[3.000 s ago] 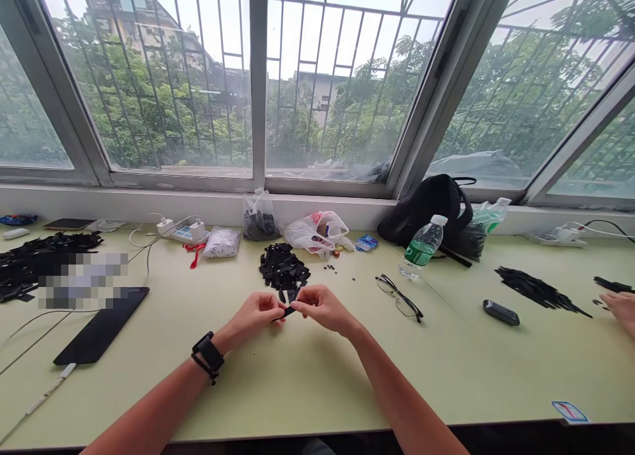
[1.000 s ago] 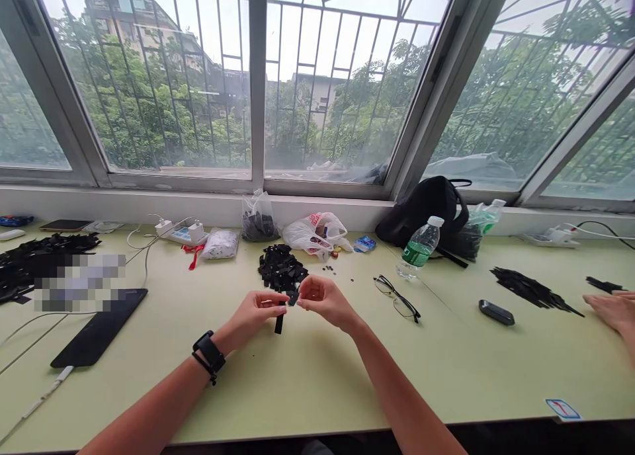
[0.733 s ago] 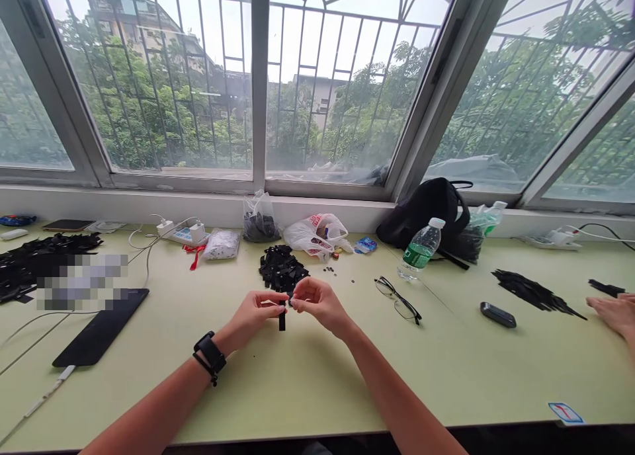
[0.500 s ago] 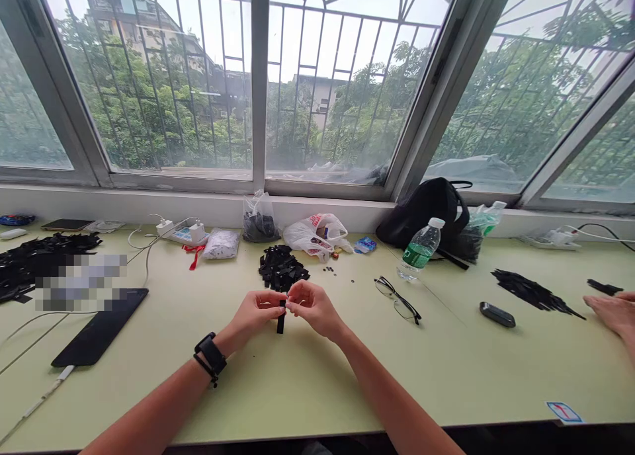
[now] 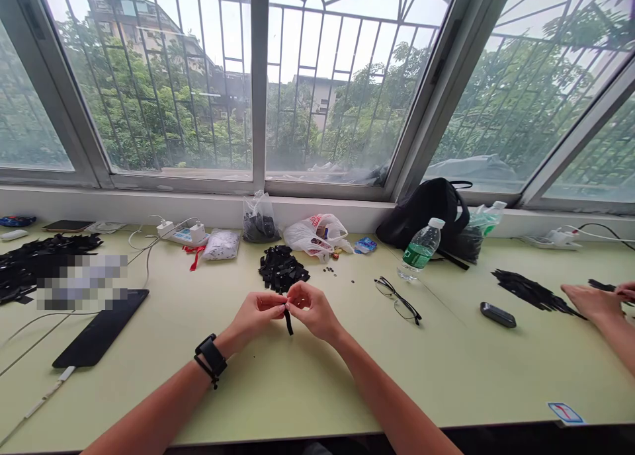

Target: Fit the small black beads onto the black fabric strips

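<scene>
A short black strip [image 5: 288, 323] hangs down from between my two hands, just above the table. My left hand [image 5: 258, 313] pinches its upper end from the left, fingers closed. From the right, my right hand [image 5: 311, 308] also pinches the upper end, with fingertips against those of the left. The fingers hide the strip's top, and any small part there cannot be made out. Right behind the hands lies a heap of short black pieces [image 5: 282, 266]. Several small dark discs [image 5: 328, 270] are scattered to the right of that heap.
Eyeglasses [image 5: 398, 301], a water bottle [image 5: 421, 250] and a black case [image 5: 497, 315] lie or stand to the right. A co-worker's hands [image 5: 595, 301] are at the far right by a strip pile [image 5: 536, 291]. Leftward are a black phone [image 5: 102, 329] and a larger black pile [image 5: 44, 260].
The strip has turned between my fingers, showing narrower, and its lower end has swung to the right. The co-worker's hands have moved left, further into view.
</scene>
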`<action>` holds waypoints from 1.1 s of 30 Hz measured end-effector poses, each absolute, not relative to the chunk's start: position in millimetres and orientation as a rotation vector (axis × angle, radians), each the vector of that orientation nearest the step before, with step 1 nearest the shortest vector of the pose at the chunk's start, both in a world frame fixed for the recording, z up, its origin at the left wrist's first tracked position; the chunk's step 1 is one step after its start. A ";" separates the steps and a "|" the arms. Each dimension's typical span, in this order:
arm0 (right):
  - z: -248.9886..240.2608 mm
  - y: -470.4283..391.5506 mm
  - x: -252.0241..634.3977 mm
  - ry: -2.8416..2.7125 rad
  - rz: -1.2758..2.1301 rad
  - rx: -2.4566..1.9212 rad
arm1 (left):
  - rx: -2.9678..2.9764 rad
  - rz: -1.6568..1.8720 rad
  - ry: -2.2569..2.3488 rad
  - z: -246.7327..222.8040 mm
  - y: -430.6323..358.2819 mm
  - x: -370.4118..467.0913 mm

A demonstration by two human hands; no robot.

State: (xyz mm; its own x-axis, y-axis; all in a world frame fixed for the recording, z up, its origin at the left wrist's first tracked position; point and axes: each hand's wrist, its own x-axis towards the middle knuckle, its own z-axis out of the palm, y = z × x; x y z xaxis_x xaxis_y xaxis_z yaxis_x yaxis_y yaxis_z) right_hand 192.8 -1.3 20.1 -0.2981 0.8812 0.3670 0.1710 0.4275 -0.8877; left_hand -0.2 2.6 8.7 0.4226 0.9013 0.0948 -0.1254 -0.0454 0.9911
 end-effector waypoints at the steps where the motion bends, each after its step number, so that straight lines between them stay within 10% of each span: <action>1: 20.3 -1.2 192.9 -1.740 0.954 -0.913 | 1.360 0.979 0.765 8.7 2.6 -0.2; 33: 16.7 1.0 196.9 -1.569 1.384 -0.841 | 1.466 1.174 0.732 15.2 -5.5 3.8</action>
State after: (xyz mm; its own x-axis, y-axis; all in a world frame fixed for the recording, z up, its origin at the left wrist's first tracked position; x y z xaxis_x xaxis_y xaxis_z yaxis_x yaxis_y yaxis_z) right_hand 196.9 1.0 16.7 -0.4049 0.8992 0.1657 -0.0526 0.1580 -0.9860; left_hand 3.8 -5.5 15.2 0.3261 0.9035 0.2781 -0.1480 -0.2417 0.9590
